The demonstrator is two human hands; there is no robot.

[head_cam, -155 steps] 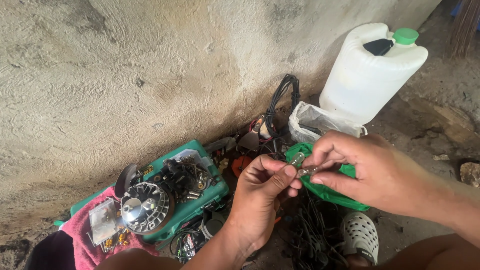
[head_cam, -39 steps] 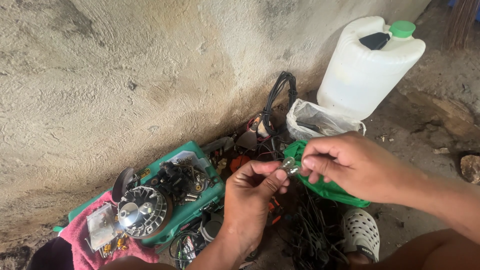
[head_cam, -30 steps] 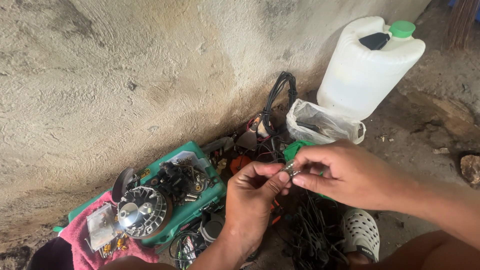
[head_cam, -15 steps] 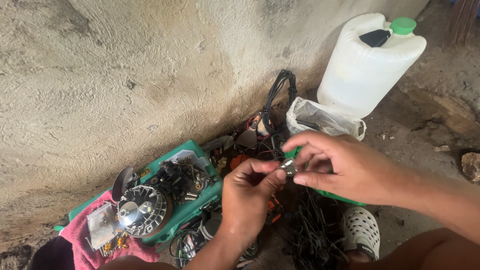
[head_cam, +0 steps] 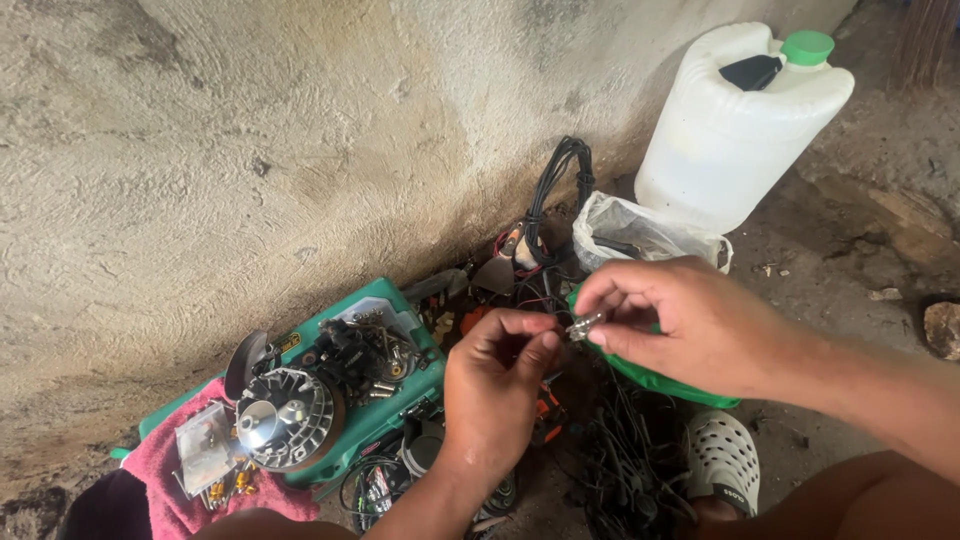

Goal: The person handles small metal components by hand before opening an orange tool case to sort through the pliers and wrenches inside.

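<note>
My right hand (head_cam: 685,320) pinches a small glass bulb with a metal base (head_cam: 583,325) between thumb and fingertips. My left hand (head_cam: 495,390) is curled just left of it, fingertips closed at the bulb's end; what they pinch there is too small to see. Both hands hover over a tangle of black wires (head_cam: 625,465) and a green plastic piece (head_cam: 670,382) on the ground.
A green tray (head_cam: 385,300) of metal engine parts, with a round finned metal part (head_cam: 285,420), lies at lower left on a pink cloth (head_cam: 165,485). A white jug with a green cap (head_cam: 735,125) stands against the rough wall, beside a clear plastic bag (head_cam: 640,232). A white perforated shoe (head_cam: 722,462) is at lower right.
Both hands have drifted slightly down and left, staying together on the small bulb. My right fingers have turned and shifted their pinch on it.
</note>
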